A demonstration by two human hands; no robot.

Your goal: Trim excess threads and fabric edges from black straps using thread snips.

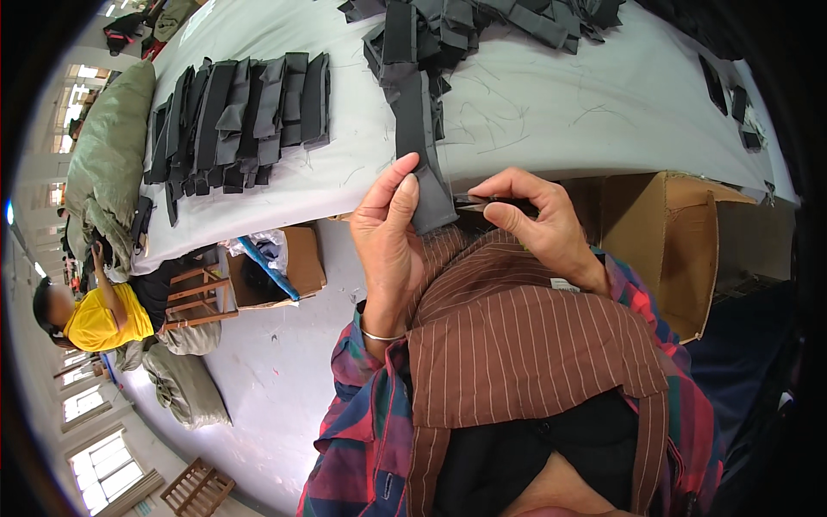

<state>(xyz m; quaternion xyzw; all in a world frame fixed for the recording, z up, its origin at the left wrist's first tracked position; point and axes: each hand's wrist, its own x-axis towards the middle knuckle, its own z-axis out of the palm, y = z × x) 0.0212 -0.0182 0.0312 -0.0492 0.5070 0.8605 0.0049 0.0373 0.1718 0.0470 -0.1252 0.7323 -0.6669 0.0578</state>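
My left hand [388, 224] pinches a dark grey fabric strip [428, 168] between thumb and fingers near its lower end. The strip runs up the white-covered table [534, 129] to a tangled heap of similar strips [444, 30]. Small dark thread snips [472, 202] lie in my closed right hand [547, 222], their tip close to the strip's lower right edge. The fingers partly hide the snips' handles. To the left on the table, a row of dark grey and black strips [237, 116] lies overlapped side by side.
Loose threads are scattered over the cloth. Beneath the table's edge stand an open cardboard box [663, 233] at right and another box [301, 263] at left. A large green sack [108, 138] leans at the table's left end, near a person in yellow [108, 317].
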